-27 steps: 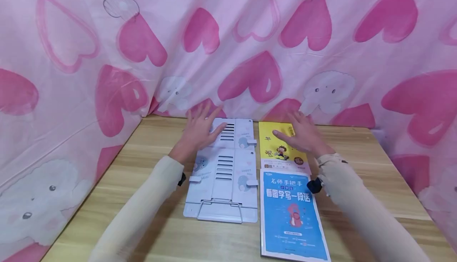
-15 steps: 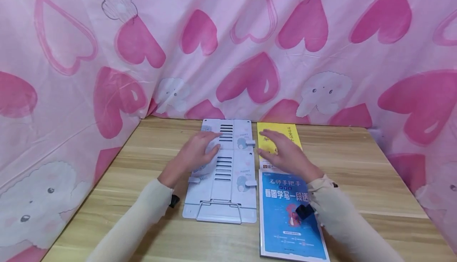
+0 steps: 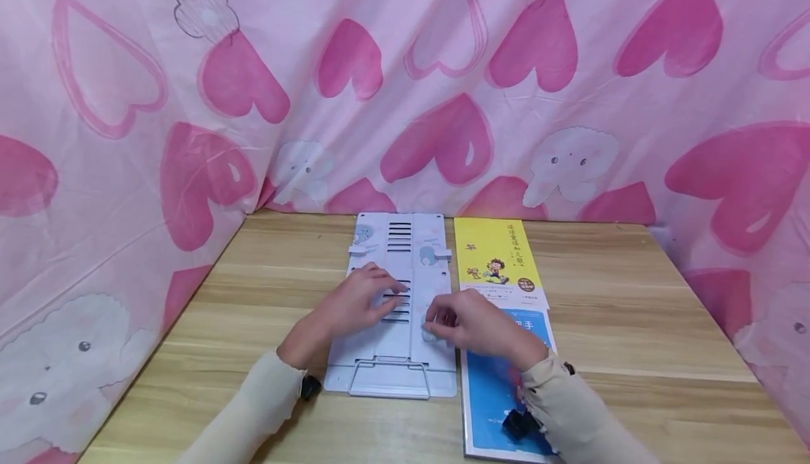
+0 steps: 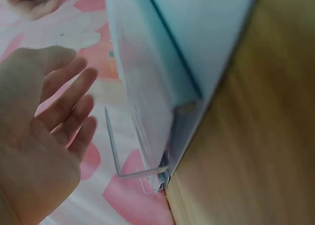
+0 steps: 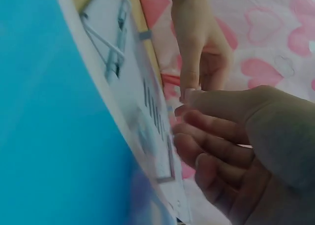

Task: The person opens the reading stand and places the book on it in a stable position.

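A pale, flat-folded book stand (image 3: 394,346) with slots, small side clips and a wire foot (image 3: 390,379) lies on the wooden table. Over its lower slotted panel hovers my left hand (image 3: 357,301), fingers lightly bent and holding nothing. My right hand (image 3: 477,325) is by the stand's right edge, partly over the blue book (image 3: 490,397). In the right wrist view the right hand's (image 5: 241,146) fingers are loosely curled with nothing between them. The left wrist view shows the left hand (image 4: 44,126) apart from the stand's side (image 4: 147,77). The lower right clip is hidden behind my right hand.
A yellow book (image 3: 487,246) lies behind the blue one, its near edge meeting that book's far edge. Pink heart-patterned cloth (image 3: 436,133) hangs along the table's back and sides. Bare wooden tabletop (image 3: 633,323) extends to the right.
Both hands have come back toward the person and closer together. The right hand has left the yellow book's area, and its spread fingers are now curled. The stand and books stay put.
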The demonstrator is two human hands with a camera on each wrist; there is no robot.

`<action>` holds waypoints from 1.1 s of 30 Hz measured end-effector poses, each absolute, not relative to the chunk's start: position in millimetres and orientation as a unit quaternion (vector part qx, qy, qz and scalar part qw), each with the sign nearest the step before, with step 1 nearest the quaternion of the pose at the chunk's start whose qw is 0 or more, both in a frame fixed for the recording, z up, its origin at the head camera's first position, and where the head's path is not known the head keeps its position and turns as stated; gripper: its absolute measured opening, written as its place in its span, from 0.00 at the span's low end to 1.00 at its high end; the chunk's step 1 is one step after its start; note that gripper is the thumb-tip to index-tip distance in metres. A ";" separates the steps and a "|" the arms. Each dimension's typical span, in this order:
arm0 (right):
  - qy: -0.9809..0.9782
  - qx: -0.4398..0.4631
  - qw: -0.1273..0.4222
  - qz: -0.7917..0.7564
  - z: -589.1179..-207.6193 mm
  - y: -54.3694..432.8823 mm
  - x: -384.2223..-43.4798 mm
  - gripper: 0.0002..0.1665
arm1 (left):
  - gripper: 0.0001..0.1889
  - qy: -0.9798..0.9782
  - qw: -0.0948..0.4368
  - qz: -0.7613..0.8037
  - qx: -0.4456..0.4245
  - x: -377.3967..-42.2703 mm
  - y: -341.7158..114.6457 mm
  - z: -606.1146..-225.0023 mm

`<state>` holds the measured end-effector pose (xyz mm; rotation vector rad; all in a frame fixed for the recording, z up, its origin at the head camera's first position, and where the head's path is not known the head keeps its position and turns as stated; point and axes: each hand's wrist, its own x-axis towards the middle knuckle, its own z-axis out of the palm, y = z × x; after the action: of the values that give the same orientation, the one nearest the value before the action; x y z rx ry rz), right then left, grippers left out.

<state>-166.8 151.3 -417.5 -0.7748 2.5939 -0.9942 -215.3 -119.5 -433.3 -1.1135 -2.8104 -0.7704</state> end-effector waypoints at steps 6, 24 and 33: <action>0.891 -0.280 0.171 -0.315 -424.5 142.1 -157.9 0.04 | 0.08 -0.886 -0.036 -0.282 -0.367 -210.0 -123.4 -439.0; 0.884 -0.289 0.249 -0.271 -429.2 125.7 -144.5 0.17 | 0.06 -0.835 -0.225 -0.244 -0.439 -192.3 -129.1 -435.0; 0.867 -0.279 0.273 -0.310 -428.4 125.9 -144.2 0.14 | 0.06 -0.849 -0.218 -0.214 -0.430 -182.3 -118.3 -423.2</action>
<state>-144.2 125.9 -428.4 -0.7500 2.3325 -0.8335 -182.3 -118.3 -423.2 -1.5791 -3.1169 -0.7866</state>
